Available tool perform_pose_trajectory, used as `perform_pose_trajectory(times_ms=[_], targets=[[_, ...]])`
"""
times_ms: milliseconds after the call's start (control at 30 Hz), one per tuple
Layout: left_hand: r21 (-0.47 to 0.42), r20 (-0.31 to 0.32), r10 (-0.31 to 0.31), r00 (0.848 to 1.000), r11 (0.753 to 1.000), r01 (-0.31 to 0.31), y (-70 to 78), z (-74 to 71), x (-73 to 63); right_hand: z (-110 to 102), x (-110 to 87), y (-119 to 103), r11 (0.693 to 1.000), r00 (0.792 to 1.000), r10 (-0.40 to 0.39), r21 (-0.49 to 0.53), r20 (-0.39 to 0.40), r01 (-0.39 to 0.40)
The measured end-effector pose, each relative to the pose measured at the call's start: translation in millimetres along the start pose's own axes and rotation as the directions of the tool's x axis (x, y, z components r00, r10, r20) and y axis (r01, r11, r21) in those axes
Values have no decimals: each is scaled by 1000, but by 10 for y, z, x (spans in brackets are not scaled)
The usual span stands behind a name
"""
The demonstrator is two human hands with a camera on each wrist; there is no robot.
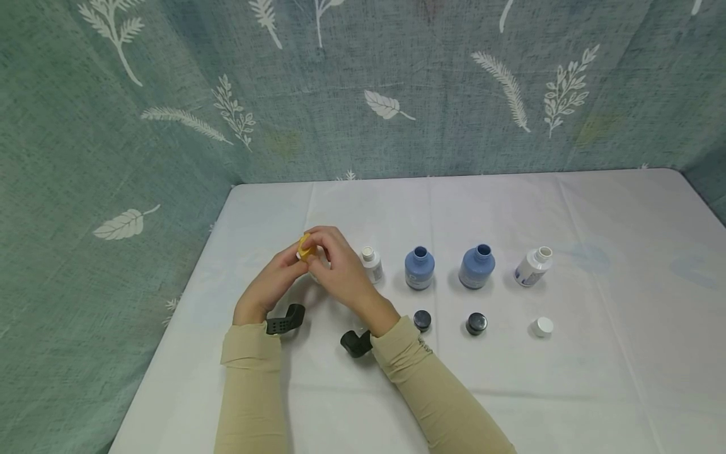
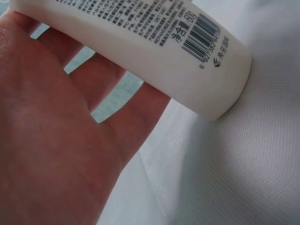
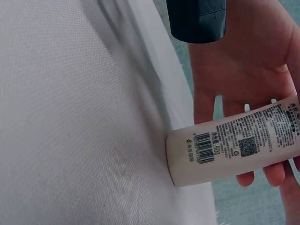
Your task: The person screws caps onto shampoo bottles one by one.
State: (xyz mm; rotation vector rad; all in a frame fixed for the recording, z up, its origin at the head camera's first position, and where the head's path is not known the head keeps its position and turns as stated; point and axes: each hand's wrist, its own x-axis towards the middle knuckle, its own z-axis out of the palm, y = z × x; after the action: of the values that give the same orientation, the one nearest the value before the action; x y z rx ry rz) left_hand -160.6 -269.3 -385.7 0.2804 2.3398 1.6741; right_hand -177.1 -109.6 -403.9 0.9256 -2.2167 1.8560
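Left hand [image 1: 276,277] angled upward and inward, palm bared in wrist view, fingers behind white tube [image 3: 225,150], gripping it near top. Right hand [image 1: 345,270] reaching across from right, back up, thumb and fingertips pinching yellow cap [image 1: 305,251]. Tube between hands, base downward below left palm, seemingly meeting cloth [image 3: 84,126]. Cap end cut off in both wrist views; in head view hands hide most of tube. Small white bottle [image 1: 372,268] just right of right hand.
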Motion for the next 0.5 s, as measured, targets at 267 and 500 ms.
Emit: perform_pose_trajectory(times_ms=[267,500], targets=[[-13,2,13,1000,1000,-13,-3,3,-1,10,-1,15,1000,1000,-1,-14,-11,1],[-19,-5,2,1000,1000,-2,0,5,-2,14,4,21,1000,1000,-3,-21,-17,2]])
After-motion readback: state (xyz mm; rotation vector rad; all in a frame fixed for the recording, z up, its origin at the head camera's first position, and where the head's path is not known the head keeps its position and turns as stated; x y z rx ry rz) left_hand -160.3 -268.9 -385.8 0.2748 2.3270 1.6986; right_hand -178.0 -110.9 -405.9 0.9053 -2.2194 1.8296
